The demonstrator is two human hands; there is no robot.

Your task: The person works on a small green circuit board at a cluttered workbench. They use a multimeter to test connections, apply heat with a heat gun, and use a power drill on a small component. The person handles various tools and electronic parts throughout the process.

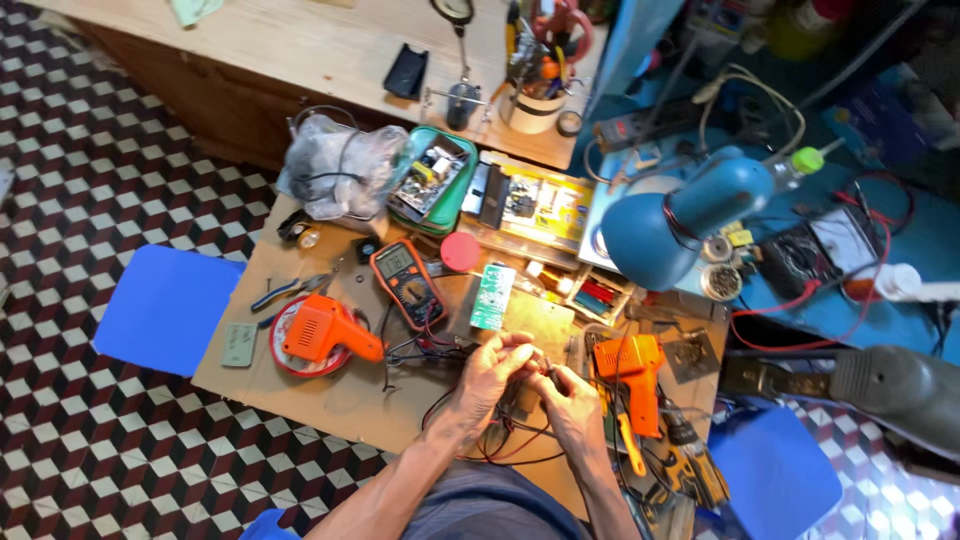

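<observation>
My left hand (497, 368) and my right hand (570, 397) meet over the middle of a low cardboard-topped work surface (330, 395). Both pinch a small dark part joined to thin red and black wires (505, 440) that loop down toward my lap. What the part is stays too small to tell. Just above my hands lies a green circuit board (492, 296). An orange multimeter (407, 281) sits to the upper left, its leads running toward my hands. An orange soldering gun (632, 372) lies right beside my right hand.
A second orange gun tool (325, 331) rests on a red reel at left. A blue desk lamp (675, 215), a green tray of parts (432, 182), a plastic bag (337, 165) and a tool cup (532, 100) crowd the back. Blue stools (165, 308) stand on checkered tiles.
</observation>
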